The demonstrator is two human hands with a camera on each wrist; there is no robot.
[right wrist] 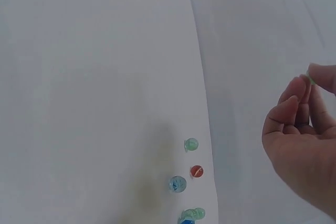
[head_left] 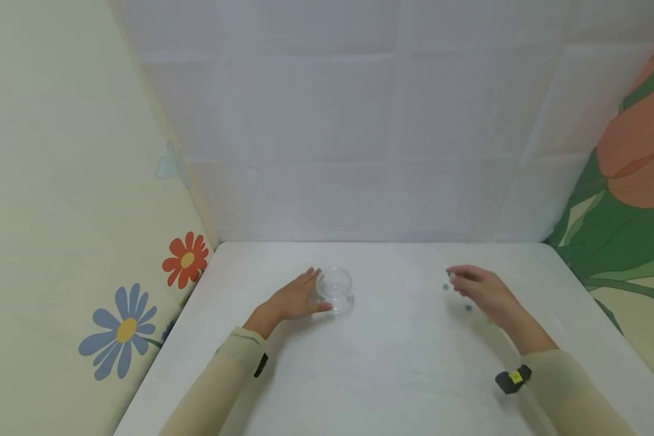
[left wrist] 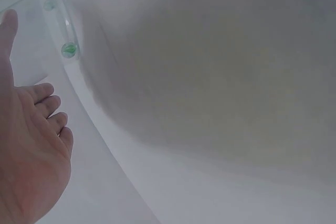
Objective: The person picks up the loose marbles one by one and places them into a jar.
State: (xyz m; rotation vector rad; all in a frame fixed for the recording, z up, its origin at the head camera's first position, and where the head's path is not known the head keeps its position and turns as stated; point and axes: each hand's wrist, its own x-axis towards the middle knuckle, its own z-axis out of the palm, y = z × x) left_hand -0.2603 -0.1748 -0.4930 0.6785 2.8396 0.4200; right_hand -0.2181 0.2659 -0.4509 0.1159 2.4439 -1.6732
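Observation:
A clear round jar (head_left: 335,283) stands left of the table's middle. My left hand (head_left: 294,298) is beside it, fingers spread along its far left side and thumb by its lower front. In the left wrist view, a green-streaked marble (left wrist: 69,50) and a paler marble (left wrist: 50,4) show low in the jar. Off to the right, my right hand (head_left: 485,292) is raised over the table and pinches a small greenish marble (right wrist: 311,80) between thumb and fingertips, which mostly hide it.
Several loose marbles lie on the white table (head_left: 392,375) near my right hand: a green marble (right wrist: 192,144), a red marble (right wrist: 197,171), a light blue marble (right wrist: 178,184) and others. Behind the table hangs a white cloth (head_left: 327,121); flowered panels flank both sides.

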